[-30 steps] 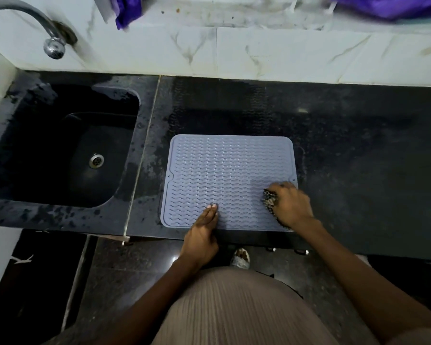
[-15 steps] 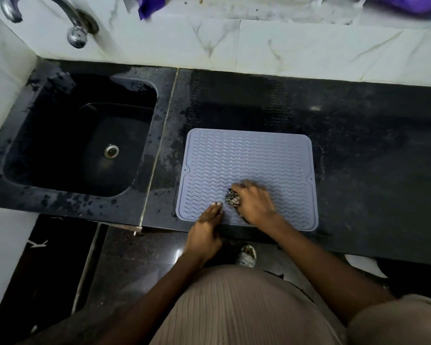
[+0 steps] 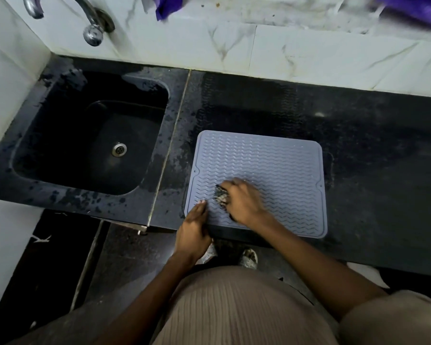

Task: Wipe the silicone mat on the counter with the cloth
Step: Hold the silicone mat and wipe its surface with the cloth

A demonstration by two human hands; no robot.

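Note:
A grey silicone mat [image 3: 271, 170] with a wavy ribbed surface lies flat on the black counter [image 3: 371, 158], close to its front edge. My right hand [image 3: 243, 202] is closed around a dark crumpled cloth [image 3: 221, 195] and presses it on the mat's front left part. Only the cloth's left end shows past my fingers. My left hand [image 3: 194, 225] lies flat with fingers together on the mat's front left corner, fingertips close to the cloth.
A black sink [image 3: 90, 143] with a metal drain is set into the counter left of the mat, under a chrome tap [image 3: 90, 23]. White marble tiles form the back wall, with purple fabric [image 3: 168, 5] on the ledge above. Wet patches mark the counter.
My right hand has dragged the cloth leftwards across the mat's front, from its right edge to its left part. My left hand stayed at the mat's front edge, now at its left corner.

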